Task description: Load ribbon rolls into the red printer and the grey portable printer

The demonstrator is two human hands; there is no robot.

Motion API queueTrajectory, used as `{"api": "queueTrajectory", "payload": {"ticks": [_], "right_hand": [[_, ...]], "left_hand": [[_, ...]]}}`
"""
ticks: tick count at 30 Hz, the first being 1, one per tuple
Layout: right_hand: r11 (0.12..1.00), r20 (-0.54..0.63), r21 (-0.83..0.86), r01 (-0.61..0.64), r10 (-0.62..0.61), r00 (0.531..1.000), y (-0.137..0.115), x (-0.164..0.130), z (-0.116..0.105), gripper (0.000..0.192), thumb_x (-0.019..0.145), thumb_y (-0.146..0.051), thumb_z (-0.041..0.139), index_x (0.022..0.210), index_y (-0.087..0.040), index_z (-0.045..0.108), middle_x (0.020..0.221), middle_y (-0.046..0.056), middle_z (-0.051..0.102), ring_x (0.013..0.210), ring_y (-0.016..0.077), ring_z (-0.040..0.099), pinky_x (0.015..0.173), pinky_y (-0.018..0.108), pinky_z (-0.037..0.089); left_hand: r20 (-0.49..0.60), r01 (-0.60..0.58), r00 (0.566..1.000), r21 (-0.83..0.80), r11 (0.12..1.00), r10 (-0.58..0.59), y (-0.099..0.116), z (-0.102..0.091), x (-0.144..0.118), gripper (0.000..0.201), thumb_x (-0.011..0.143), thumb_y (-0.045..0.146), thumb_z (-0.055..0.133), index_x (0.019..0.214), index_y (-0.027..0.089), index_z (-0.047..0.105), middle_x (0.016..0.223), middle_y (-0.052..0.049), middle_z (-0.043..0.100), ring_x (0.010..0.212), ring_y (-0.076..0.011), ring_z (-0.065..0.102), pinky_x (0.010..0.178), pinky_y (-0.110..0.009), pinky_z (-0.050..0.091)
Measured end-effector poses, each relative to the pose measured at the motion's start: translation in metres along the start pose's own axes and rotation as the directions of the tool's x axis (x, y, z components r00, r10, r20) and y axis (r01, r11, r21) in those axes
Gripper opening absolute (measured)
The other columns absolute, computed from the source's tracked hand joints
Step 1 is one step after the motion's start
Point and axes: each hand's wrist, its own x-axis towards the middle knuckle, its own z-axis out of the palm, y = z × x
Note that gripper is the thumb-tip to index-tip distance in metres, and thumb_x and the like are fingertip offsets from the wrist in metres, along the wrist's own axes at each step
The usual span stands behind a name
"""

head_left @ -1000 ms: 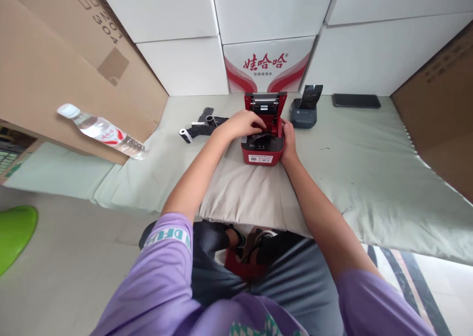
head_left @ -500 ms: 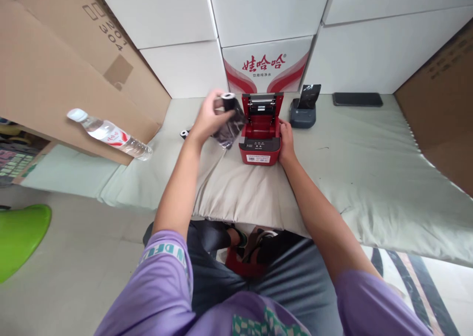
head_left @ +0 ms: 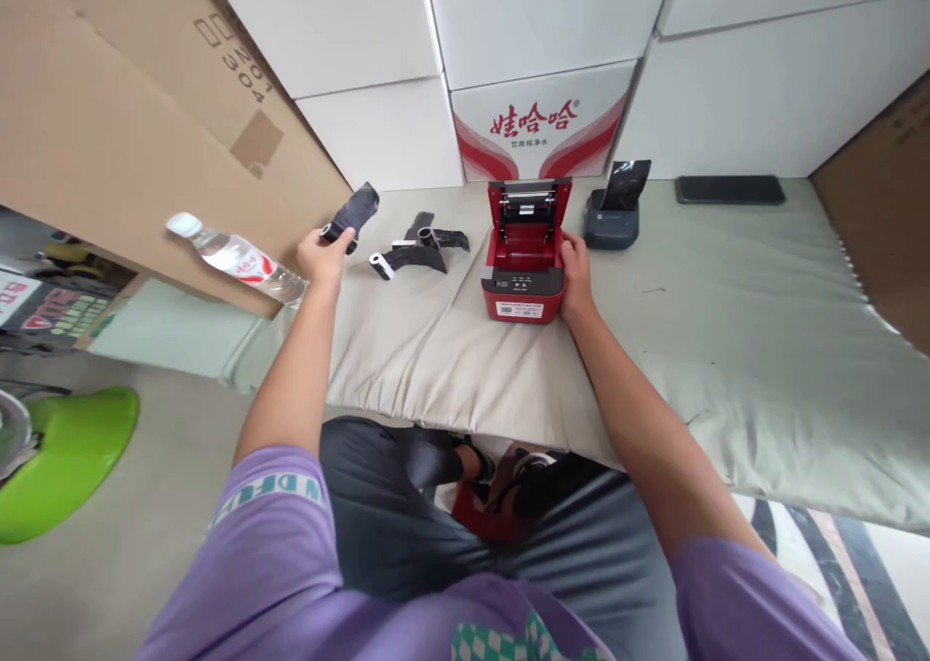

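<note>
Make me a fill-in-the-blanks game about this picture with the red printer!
1. The left hand holds a black ribbon roll in a closed ____.
2. The right hand rests against the red printer, whose lid stands ____.
3. The water bottle lies beside the ____ hand.

Missing words: grip; open; left

Bright even light, soft shadows, sharp focus, edges bowed outward.

Green stool (head_left: 50, 457) cut off left; printer label (head_left: 518, 308) unreadable
</note>
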Motion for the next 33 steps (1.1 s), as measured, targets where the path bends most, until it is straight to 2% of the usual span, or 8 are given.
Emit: {"api": "queueTrajectory", "payload": {"ticks": [3, 10, 15, 19, 22, 25, 28, 33], "right_hand": [[1.0, 0.007, -0.002, 0.01, -0.01, 1.0, 0.0, 0.001, -0.001, 0.066, 0.079, -0.082, 0.069, 0.119, -0.03, 0.065, 0.129, 0.004, 0.071, 0.128, 0.0272, 0.066, 0.124, 0.052, 0.046], [1.0, 0.019, 0.006, 0.003, -0.003, 1.0, 0.002, 0.001, -0.002, 0.063, 0.08, -0.081, 0.068, 0.12, -0.031, 0.065, 0.13, 0.003, 0.071, 0.13, 0.0272, 0.065, 0.125, 0.053, 0.045], [1.0, 0.007, 0.01, 0.0, 0.0, 1.0, 0.001, 0.001, -0.001, 0.068, 0.076, -0.084, 0.069, 0.118, -0.031, 0.065, 0.13, 0.004, 0.071, 0.13, 0.0276, 0.065, 0.125, 0.052, 0.046], [1.0, 0.007, -0.013, 0.002, -0.002, 1.0, -0.001, -0.001, -0.001, 0.065, 0.081, -0.082, 0.067, 0.121, -0.031, 0.065, 0.132, 0.003, 0.071, 0.132, 0.0275, 0.064, 0.126, 0.052, 0.044], [1.0, 0.041, 0.002, 0.004, -0.004, 0.999, -0.002, -0.001, 0.0, 0.066, 0.082, -0.08, 0.066, 0.126, -0.031, 0.064, 0.138, 0.004, 0.069, 0.137, 0.0278, 0.062, 0.128, 0.053, 0.043], [1.0, 0.043, 0.03, 0.006, -0.007, 0.999, -0.003, -0.001, 0.0, 0.072, 0.078, -0.081, 0.07, 0.129, -0.03, 0.063, 0.146, 0.005, 0.067, 0.143, 0.0287, 0.059, 0.131, 0.053, 0.039], [0.997, 0.064, 0.07, 0.015, -0.02, 0.998, -0.007, -0.001, 0.002, 0.075, 0.077, -0.079, 0.073, 0.132, -0.029, 0.063, 0.151, 0.006, 0.065, 0.146, 0.0287, 0.057, 0.133, 0.053, 0.037], [0.997, 0.098, 0.066, 0.039, -0.045, 0.994, -0.011, -0.003, 0.003, 0.073, 0.08, -0.076, 0.07, 0.137, -0.031, 0.061, 0.155, 0.005, 0.062, 0.15, 0.0286, 0.055, 0.134, 0.054, 0.036]], "left_hand": [[-0.082, 0.06, 0.995, 0.026, 0.998, -0.057, -0.01, 0.011, -0.004, 0.032, 0.078, 0.043, 0.083, 0.091, 0.018, 0.069, 0.096, -0.005, 0.076, 0.098, -0.0231, 0.072, 0.092, -0.032, 0.055], [0.08, 0.08, 0.994, -0.023, 0.997, -0.078, -0.02, 0.039, -0.032, 0.022, 0.074, 0.01, 0.077, 0.072, 0.02, 0.057, 0.065, 0.004, 0.056, 0.098, -0.0222, 0.066, 0.094, -0.034, 0.046], [0.07, 0.13, 0.99, -0.086, 0.988, -0.124, -0.017, 0.023, -0.032, 0.022, 0.079, 0.025, 0.083, 0.085, 0.018, 0.063, 0.071, 0.004, 0.053, 0.093, -0.0216, 0.064, 0.096, -0.038, 0.048], [-0.259, -0.127, 0.963, -0.179, 0.976, 0.078, 0.005, -0.011, -0.046, 0.023, 0.088, 0.028, 0.077, 0.104, 0.021, 0.062, 0.109, -0.006, 0.065, 0.123, -0.0261, 0.059, 0.121, -0.045, 0.039], [-0.248, -0.248, 0.955, -0.381, 0.891, 0.16, 0.038, -0.013, -0.077, 0.013, 0.097, 0.03, 0.065, 0.108, 0.023, 0.063, 0.114, -0.006, 0.068, 0.114, -0.0225, 0.064, 0.112, -0.04, 0.049], [-0.047, -0.254, 0.961, -0.537, 0.804, 0.272, 0.077, 0.019, -0.117, 0.024, 0.099, 0.042, 0.064, 0.11, 0.022, 0.069, 0.109, -0.006, 0.073, 0.107, -0.0206, 0.068, 0.105, -0.034, 0.053], [0.171, -0.196, 0.895, -0.679, 0.708, 0.411, 0.109, 0.069, -0.15, 0.045, 0.097, 0.062, 0.062, 0.119, 0.023, 0.07, 0.121, -0.01, 0.076, 0.118, -0.0244, 0.07, 0.108, -0.037, 0.052], [0.29, -0.056, 0.841, -0.795, 0.605, 0.458, 0.129, 0.13, -0.173, 0.067, 0.094, 0.074, 0.055, 0.14, 0.026, 0.061, 0.158, -0.012, 0.059, 0.144, -0.0276, 0.059, 0.121, -0.042, 0.047]]}}
